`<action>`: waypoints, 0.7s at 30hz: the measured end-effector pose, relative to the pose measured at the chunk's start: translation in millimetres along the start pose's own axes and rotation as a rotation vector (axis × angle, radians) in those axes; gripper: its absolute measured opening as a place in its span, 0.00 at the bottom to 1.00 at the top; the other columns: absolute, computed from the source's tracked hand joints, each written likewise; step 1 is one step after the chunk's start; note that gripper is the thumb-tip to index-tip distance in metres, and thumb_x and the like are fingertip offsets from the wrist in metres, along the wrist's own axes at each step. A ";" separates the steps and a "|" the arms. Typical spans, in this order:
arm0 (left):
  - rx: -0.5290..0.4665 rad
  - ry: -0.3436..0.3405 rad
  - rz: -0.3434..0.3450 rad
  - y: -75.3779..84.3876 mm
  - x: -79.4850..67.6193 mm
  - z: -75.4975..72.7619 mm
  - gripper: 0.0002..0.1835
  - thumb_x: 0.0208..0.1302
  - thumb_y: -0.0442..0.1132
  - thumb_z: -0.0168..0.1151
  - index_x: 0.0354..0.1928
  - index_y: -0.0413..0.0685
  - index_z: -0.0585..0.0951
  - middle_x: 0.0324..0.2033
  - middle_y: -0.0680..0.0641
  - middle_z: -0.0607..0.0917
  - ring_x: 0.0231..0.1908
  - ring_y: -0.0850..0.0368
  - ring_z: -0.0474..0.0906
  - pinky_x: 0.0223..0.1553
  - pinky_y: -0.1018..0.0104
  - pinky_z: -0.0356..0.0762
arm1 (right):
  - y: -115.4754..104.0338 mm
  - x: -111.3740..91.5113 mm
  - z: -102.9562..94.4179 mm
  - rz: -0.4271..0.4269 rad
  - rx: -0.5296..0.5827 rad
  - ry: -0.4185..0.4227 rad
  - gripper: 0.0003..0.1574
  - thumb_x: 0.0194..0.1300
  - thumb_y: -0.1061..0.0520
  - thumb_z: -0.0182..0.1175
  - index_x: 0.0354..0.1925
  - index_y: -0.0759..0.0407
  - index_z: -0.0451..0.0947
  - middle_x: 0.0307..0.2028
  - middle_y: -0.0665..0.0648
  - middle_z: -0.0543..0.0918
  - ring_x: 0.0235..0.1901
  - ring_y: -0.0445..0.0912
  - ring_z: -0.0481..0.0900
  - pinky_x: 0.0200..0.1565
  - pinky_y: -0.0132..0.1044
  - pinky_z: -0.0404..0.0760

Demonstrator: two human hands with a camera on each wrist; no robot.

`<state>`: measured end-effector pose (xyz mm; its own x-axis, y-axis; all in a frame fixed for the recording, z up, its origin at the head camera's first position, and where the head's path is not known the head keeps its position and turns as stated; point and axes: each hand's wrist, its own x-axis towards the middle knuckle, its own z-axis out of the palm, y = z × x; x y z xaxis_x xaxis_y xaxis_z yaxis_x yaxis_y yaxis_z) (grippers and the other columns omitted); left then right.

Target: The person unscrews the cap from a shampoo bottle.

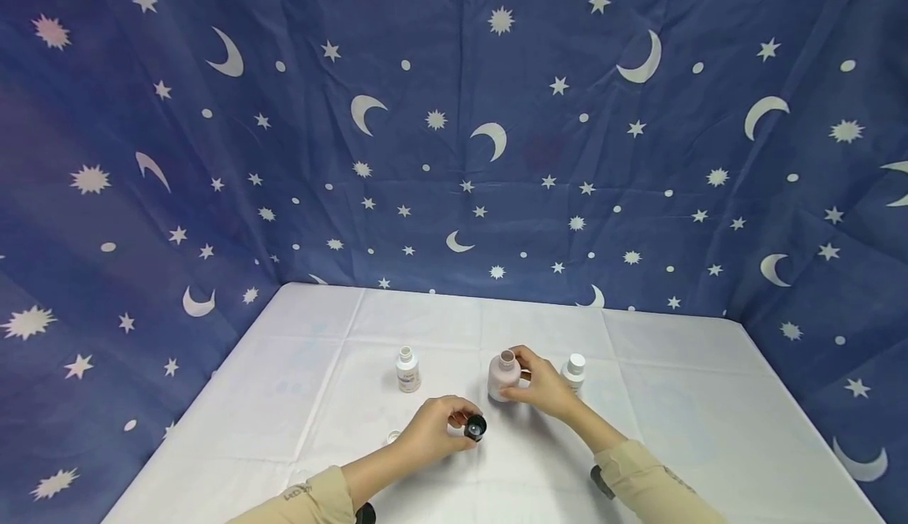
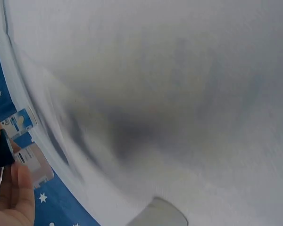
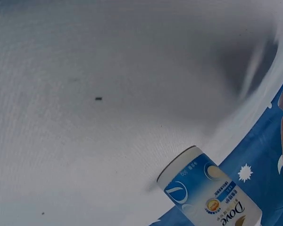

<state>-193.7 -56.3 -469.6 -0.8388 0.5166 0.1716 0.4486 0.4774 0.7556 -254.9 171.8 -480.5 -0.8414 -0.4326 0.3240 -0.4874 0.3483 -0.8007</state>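
Observation:
My left hand (image 1: 438, 429) pinches a black bottle cap (image 1: 475, 428), its open side facing up toward the head view. In the left wrist view the same cap (image 2: 3, 151) shows dark between the fingers. My right hand (image 1: 545, 388) grips a pale pink bottle (image 1: 500, 382) by its side; the bottle stands upright with its mouth uncovered. Just behind the right wrist is a white bottle (image 1: 573, 368) with a white cap on. Another white bottle (image 1: 407, 374), uncapped, stands left of the pink one.
A small white cap (image 1: 393, 436) peeks out beside the left forearm. Dark objects lie partly hidden near the left sleeve (image 1: 365, 514) and under the right sleeve (image 1: 601, 482). A blue-and-white Dove bottle (image 3: 210, 190) appears in the right wrist view. Blue star-patterned cloth (image 1: 454, 154) borders the white table (image 1: 418, 323).

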 end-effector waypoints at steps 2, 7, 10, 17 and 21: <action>0.002 0.001 -0.005 0.8 -0.5 3.7 0.18 0.45 0.30 0.73 0.42 0.42 0.82 0.37 0.49 0.84 0.34 0.67 0.77 0.38 0.74 0.79 | 1.8 0.2 0.4 -0.024 0.001 0.005 0.30 0.50 0.59 0.71 0.48 0.67 0.70 0.45 0.66 0.80 0.46 0.53 0.81 0.49 0.44 0.81; 0.019 -0.028 -0.026 1.8 -3.0 13.1 0.19 0.47 0.30 0.72 0.43 0.44 0.82 0.39 0.51 0.84 0.36 0.68 0.76 0.41 0.74 0.79 | 7.9 3.1 2.4 0.043 -0.006 -0.005 0.32 0.50 0.59 0.71 0.50 0.70 0.69 0.47 0.69 0.79 0.48 0.60 0.80 0.53 0.47 0.79; 0.034 -0.052 -0.026 2.2 -4.6 18.7 0.19 0.47 0.31 0.72 0.44 0.44 0.81 0.40 0.52 0.84 0.37 0.68 0.77 0.42 0.75 0.79 | 12.4 5.4 3.6 0.098 -0.026 -0.017 0.34 0.49 0.61 0.71 0.51 0.72 0.68 0.49 0.71 0.79 0.50 0.63 0.78 0.55 0.48 0.77; 0.093 -0.073 -0.039 1.4 -2.7 27.8 0.19 0.47 0.31 0.73 0.44 0.46 0.81 0.40 0.53 0.84 0.38 0.69 0.77 0.42 0.78 0.77 | 17.4 10.5 0.7 0.145 -0.037 -0.019 0.33 0.49 0.65 0.71 0.51 0.71 0.68 0.49 0.70 0.78 0.51 0.63 0.78 0.55 0.48 0.78; 0.102 -0.072 -0.043 -0.3 -2.3 30.3 0.19 0.46 0.31 0.73 0.44 0.45 0.81 0.40 0.52 0.84 0.38 0.68 0.77 0.42 0.79 0.77 | 20.1 14.5 0.4 0.165 -0.046 -0.049 0.33 0.50 0.64 0.70 0.53 0.71 0.67 0.51 0.70 0.77 0.52 0.62 0.77 0.55 0.49 0.77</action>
<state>-182.5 -36.1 -489.3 -0.8352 0.5423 0.0914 0.4445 0.5679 0.6927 -276.8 172.1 -492.1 -0.8988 -0.4064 0.1641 -0.3547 0.4548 -0.8169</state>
